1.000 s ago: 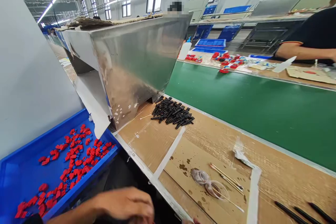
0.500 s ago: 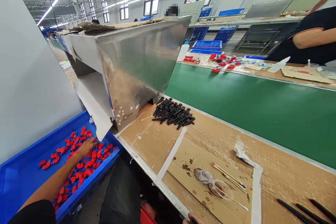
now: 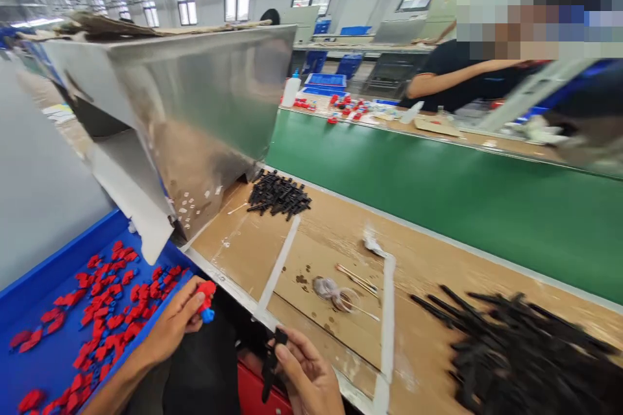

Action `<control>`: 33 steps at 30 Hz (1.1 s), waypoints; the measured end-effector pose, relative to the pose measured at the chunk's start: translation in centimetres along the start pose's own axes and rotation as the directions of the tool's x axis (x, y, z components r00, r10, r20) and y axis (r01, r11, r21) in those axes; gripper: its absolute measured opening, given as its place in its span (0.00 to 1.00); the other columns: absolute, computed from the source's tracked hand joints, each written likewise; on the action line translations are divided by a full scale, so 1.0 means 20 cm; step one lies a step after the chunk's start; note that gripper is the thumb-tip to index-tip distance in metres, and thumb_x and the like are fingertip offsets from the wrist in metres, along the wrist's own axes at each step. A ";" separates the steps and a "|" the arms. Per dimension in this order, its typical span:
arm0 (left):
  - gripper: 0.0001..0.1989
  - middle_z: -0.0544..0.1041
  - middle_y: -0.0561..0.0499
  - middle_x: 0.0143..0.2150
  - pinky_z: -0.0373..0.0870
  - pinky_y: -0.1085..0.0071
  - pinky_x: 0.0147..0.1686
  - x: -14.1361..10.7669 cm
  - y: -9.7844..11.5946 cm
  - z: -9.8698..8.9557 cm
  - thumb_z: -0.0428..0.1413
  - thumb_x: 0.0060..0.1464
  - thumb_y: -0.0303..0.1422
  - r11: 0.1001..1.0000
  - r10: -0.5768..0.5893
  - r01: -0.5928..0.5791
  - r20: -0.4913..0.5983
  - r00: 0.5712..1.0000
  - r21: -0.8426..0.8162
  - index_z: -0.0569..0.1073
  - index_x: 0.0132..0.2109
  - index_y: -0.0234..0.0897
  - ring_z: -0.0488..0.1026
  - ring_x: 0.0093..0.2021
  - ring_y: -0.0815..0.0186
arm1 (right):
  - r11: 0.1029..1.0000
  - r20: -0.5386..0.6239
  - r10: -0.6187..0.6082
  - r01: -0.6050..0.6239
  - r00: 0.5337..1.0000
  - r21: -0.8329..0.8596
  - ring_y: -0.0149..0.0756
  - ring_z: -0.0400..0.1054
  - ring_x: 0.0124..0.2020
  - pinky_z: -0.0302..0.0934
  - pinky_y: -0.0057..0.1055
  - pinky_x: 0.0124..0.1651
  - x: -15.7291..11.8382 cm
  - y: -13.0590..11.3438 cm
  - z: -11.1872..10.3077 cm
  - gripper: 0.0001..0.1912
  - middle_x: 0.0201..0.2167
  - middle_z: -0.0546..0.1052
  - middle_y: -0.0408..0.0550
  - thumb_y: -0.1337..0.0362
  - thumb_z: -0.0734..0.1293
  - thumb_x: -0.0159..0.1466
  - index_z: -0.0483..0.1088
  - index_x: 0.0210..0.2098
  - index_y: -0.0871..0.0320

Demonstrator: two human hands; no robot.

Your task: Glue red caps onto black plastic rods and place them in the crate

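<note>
My left hand (image 3: 176, 319) pinches a small red and blue plastic part (image 3: 207, 301) just past the right edge of the blue bin (image 3: 58, 258). Inside that bin lie many more red and blue parts (image 3: 114, 298). Over my lap, by the table's front edge, my right hand (image 3: 310, 373) grips a black plastic stick-like part (image 3: 271, 363) between thumb and fingers, its long end pointing down. The two held parts are apart from each other.
A pile of short black parts (image 3: 278, 194) lies beside the metal housing (image 3: 214, 110). At right is a larger heap of black parts (image 3: 516, 350). Cotton swabs (image 3: 357, 279) and a small clear cup (image 3: 345, 300) sit on cardboard. Beyond runs a green belt (image 3: 413, 168); a co-worker (image 3: 448, 78) sits across.
My left hand has come up out of the bin with a red and blue part. My right hand has risen into view holding the black part. The view has swung right.
</note>
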State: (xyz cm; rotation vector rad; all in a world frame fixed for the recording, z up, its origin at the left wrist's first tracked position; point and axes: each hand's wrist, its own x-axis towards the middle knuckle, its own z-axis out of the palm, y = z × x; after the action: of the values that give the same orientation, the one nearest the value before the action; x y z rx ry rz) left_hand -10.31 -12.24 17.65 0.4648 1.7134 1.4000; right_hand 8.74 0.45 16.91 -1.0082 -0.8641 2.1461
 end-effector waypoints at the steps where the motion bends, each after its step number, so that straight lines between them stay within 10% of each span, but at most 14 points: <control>1: 0.21 0.59 0.58 0.30 0.54 0.77 0.27 0.03 0.03 0.10 0.52 0.57 0.52 1.000 0.016 -0.017 0.074 0.997 0.013 0.67 0.46 0.40 0.57 0.27 0.72 | 0.999 0.003 -0.042 0.042 0.999 -0.006 0.34 0.74 0.26 0.68 0.25 0.27 0.00 -0.02 0.01 0.20 0.24 0.80 0.47 0.57 0.81 0.44 0.78 0.34 0.58; 6: 0.15 0.62 0.56 0.30 0.56 0.75 0.29 0.14 0.15 0.45 0.48 0.62 0.45 0.963 0.215 -0.260 0.367 0.905 0.077 0.67 0.38 0.37 0.58 0.29 0.70 | 0.971 0.000 -0.221 0.220 0.975 -0.097 0.32 0.73 0.25 0.68 0.25 0.30 -0.01 -0.10 -0.08 0.14 0.25 0.79 0.45 0.58 0.78 0.51 0.78 0.35 0.56; 12: 0.14 0.69 0.53 0.34 0.59 0.72 0.38 0.17 0.21 0.63 0.45 0.64 0.42 0.886 0.289 -0.422 0.487 0.824 0.190 0.69 0.37 0.38 0.64 0.36 0.65 | 0.924 -0.096 -0.353 0.331 0.931 -0.189 0.33 0.71 0.24 0.68 0.27 0.29 -0.02 -0.11 -0.19 0.15 0.23 0.77 0.44 0.57 0.77 0.51 0.77 0.35 0.57; 28: 0.13 0.70 0.51 0.35 0.57 0.70 0.38 0.19 0.17 0.76 0.40 0.67 0.38 0.721 0.363 -0.594 0.535 0.763 0.357 0.67 0.41 0.40 0.65 0.34 0.64 | 0.921 -0.164 -0.364 0.328 0.917 -0.209 0.33 0.73 0.27 0.70 0.26 0.31 -0.06 -0.19 -0.17 0.13 0.25 0.78 0.44 0.60 0.77 0.51 0.76 0.32 0.58; 33: 0.15 0.72 0.52 0.33 0.59 0.69 0.41 0.20 0.24 0.76 0.42 0.66 0.39 0.833 0.261 -0.505 0.643 0.720 0.228 0.66 0.52 0.39 0.67 0.35 0.63 | 0.966 -0.063 -0.256 0.253 0.965 -0.045 0.28 0.68 0.19 0.65 0.23 0.26 -0.04 -0.18 -0.19 0.22 0.19 0.74 0.35 0.64 0.79 0.48 0.71 0.39 0.54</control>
State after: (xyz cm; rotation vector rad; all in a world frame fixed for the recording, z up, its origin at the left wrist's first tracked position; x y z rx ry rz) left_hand -1.59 1.47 20.36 1.4150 1.3916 1.0041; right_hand 13.03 3.15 18.09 -0.9288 -0.9485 1.8756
